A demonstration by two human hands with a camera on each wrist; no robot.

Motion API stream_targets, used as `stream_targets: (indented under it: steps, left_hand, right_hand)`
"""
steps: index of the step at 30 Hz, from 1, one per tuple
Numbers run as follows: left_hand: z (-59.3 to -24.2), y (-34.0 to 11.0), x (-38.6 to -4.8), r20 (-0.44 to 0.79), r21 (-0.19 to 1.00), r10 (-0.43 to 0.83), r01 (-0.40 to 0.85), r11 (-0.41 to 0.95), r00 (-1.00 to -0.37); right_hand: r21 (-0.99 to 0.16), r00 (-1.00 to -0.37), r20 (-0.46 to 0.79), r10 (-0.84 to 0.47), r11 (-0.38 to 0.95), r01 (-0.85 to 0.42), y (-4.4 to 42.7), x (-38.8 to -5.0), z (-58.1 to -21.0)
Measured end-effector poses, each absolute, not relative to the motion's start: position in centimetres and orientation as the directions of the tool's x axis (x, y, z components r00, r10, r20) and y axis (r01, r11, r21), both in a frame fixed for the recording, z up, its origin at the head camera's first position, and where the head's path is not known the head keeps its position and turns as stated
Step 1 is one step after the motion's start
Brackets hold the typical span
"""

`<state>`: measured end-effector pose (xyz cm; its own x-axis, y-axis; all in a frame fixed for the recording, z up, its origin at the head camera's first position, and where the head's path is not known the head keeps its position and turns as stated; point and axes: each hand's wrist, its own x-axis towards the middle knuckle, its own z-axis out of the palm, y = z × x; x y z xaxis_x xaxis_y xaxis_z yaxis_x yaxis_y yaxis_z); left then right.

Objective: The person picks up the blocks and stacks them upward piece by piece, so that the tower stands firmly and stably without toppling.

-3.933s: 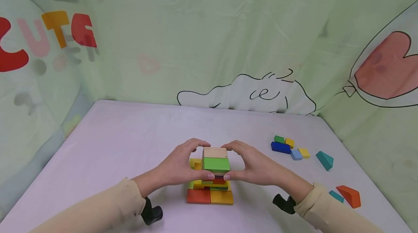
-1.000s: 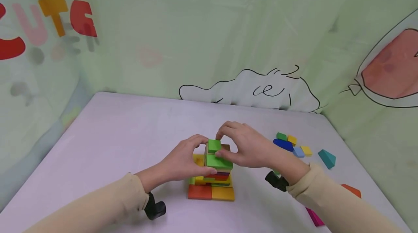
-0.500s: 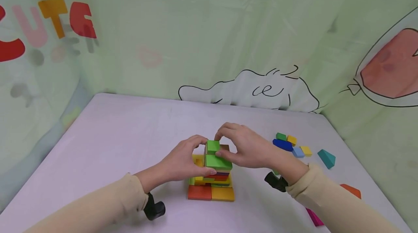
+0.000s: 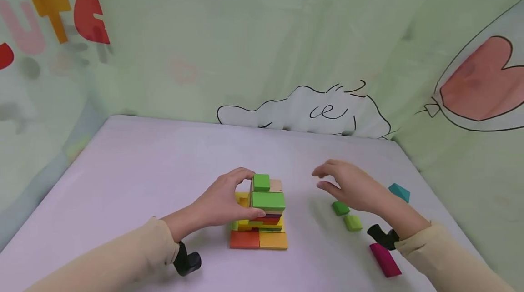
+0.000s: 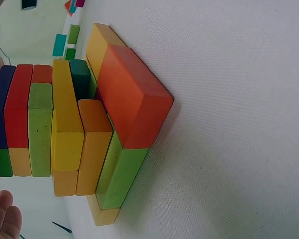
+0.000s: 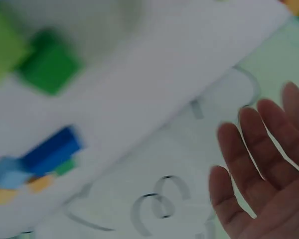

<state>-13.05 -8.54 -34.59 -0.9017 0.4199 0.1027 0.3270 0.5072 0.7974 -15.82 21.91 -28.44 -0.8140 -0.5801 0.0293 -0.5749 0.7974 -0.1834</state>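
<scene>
The left hand point(image 4: 219, 200) grasps the block tower point(image 4: 268, 201) standing on the surface point(image 4: 163, 155); light, even thumb pressure should keep it square. Farther right, the right hand point(image 4: 353, 185) hovers released, holding nothing, near a dark green block point(image 4: 340, 208).

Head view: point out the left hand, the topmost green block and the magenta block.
Left hand point(image 4: 215, 200): head view, back of the hand.
Topmost green block point(image 4: 261, 183): head view, face toward the camera.
Magenta block point(image 4: 385, 260): head view, middle of its upper side.
</scene>
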Motion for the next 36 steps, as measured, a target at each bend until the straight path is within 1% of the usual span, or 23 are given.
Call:
stream_targets:
  steps: [3, 5, 8, 10, 13, 15, 20, 25, 29, 32, 34, 36]
  left_hand:
    - [-34.5, -8.8, -13.0, 0.114, 0.788, 0.418, 0.338, 0.514, -0.901]
    - [-34.6, -8.9, -13.0, 0.116, 0.782, 0.418, 0.343, 0.520, -0.901]
    - [-34.6, -9.0, -13.0, 0.113, 0.777, 0.413, 0.339, 0.530, -0.904]
    - [-34.7, -9.0, -13.0, 0.111, 0.776, 0.412, 0.338, 0.533, -0.904]
    - [-34.8, -9.0, -13.0, 0.113, 0.777, 0.412, 0.339, 0.531, -0.904]
    - [-34.8, -9.0, -12.9, 0.113, 0.776, 0.411, 0.338, 0.532, -0.905]
    - [-34.9, -9.0, -12.9, 0.113, 0.774, 0.409, 0.338, 0.535, -0.905]
    - [-34.8, -8.8, -12.9, 0.115, 0.779, 0.419, 0.343, 0.524, -0.901]
    - [-34.8, -8.7, -12.9, 0.108, 0.780, 0.423, 0.340, 0.525, -0.900]
    - [-34.8, -8.7, -12.9, 0.108, 0.779, 0.422, 0.341, 0.526, -0.900]
    - [-34.8, -8.7, -12.9, 0.114, 0.779, 0.421, 0.344, 0.525, -0.900]
    - [-34.7, -8.6, -12.9, 0.121, 0.780, 0.422, 0.349, 0.520, -0.899]
  right_hand:
    - [-0.153, -0.830, -0.102, -0.549, 0.833, -0.532, 24.8, -16.1, -30.4]
    - [-0.146, -0.839, -0.159, -0.520, 0.853, -0.501, 26.4, -16.2, -31.8]
    - [-0.129, -0.872, -0.191, -0.450, 0.893, -0.432, 27.8, -16.3, -33.4]
    - [-0.103, -0.901, -0.211, -0.380, 0.925, -0.366, 28.0, -16.5, -34.1]
    - [-0.073, -0.924, -0.232, -0.304, 0.953, -0.295, 27.9, -16.7, -34.8]
    - [-0.070, -0.925, -0.236, -0.297, 0.955, -0.289, 27.6, -16.8, -35.0]
    - [-0.127, -0.905, -0.224, -0.362, 0.932, -0.341, 27.0, -16.8, -35.4]
    - [-0.152, -0.910, -0.218, -0.352, 0.934, -0.324, 27.3, -16.6, -35.6]
    - [-0.182, -0.910, -0.167, -0.380, 0.919, -0.350, 27.3, -16.2, -34.9]
    - [-0.219, -0.893, -0.037, -0.449, 0.876, -0.431, 26.2, -15.9, -32.9]
    - [-0.233, -0.864, 0.062, -0.500, 0.834, -0.500, 24.7, -15.6, -30.9]
    - [-0.230, -0.821, 0.142, -0.552, 0.789, -0.570, 22.8, -15.3, -29.1]
